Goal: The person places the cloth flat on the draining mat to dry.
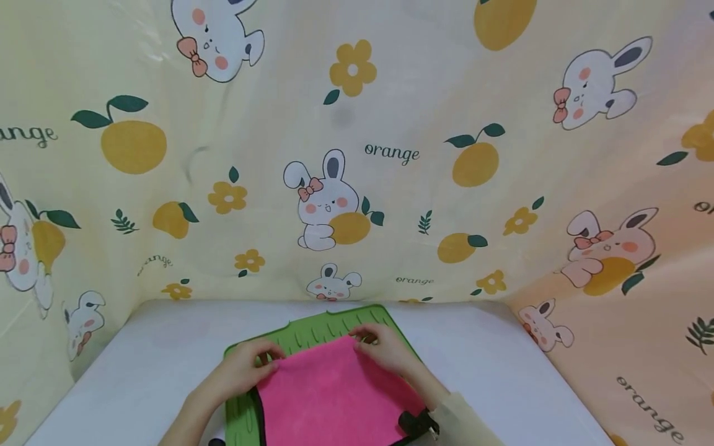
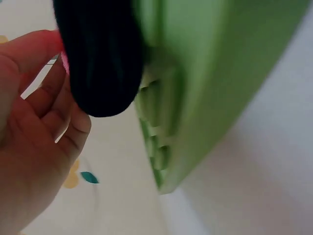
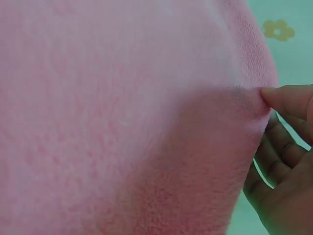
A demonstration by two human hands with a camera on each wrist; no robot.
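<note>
A bright pink plush cloth (image 1: 334,396) is spread between both hands, its far edge pulled fairly straight. My left hand (image 1: 245,367) pinches the far left corner between thumb and fingers. At the far right corner, my right hand (image 1: 385,350) pinches the edge; the right wrist view shows the thumb (image 3: 288,100) pressing into the pile. Black fabric (image 2: 100,63) hangs at the left hand with a sliver of pink beside it, and a black strip also runs down the cloth's left side. Beneath lies a green ribbed board (image 1: 312,331), largely covered by the cloth.
The green board rests on a white table (image 1: 173,353). A curtain (image 1: 262,124) printed with rabbits and oranges encloses the back and sides. A black wrist device (image 1: 415,424) sits by the right sleeve (image 1: 463,421), overlapping the cloth's lower right in the head view.
</note>
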